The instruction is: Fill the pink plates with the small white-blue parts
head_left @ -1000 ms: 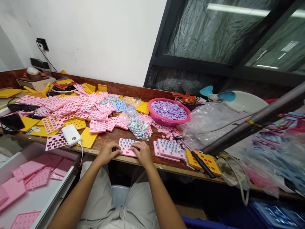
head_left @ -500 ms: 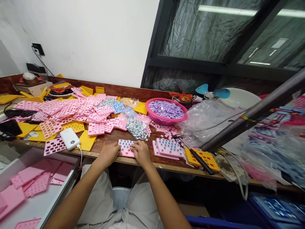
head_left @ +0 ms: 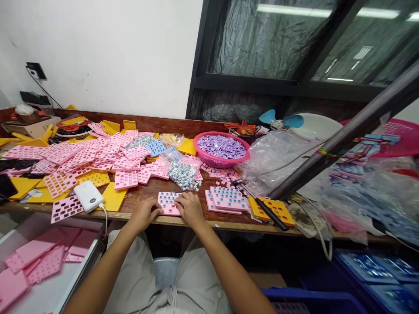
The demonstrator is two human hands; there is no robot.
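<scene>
A pink plastic plate point(head_left: 167, 201) with small blue pieces set in its holes lies at the front edge of the wooden bench point(head_left: 157, 192). My left hand point(head_left: 145, 212) rests curled against the plate's left edge and holds it. My right hand point(head_left: 190, 208) lies on the plate's right part, fingers bent and pressed down on it. A clear bag of small blue and white pieces point(head_left: 181, 174) sits just behind the plate. Two more filled pink plates point(head_left: 225, 198) are stacked to the right of my right hand.
Many pink and yellow perforated plates point(head_left: 94, 161) cover the bench's left half, with a white power bank point(head_left: 88, 196) near the edge. A pink basket of purple pieces point(head_left: 221, 148), a hammer point(head_left: 262, 207), clear bags and a slanted metal bar point(head_left: 340, 139) are at the right. A white bin of pink plates point(head_left: 36, 261) stands lower left.
The view has swung slightly right, so everything sits further left in the frame. Both hands stay on the pink plate with hardly any movement.
</scene>
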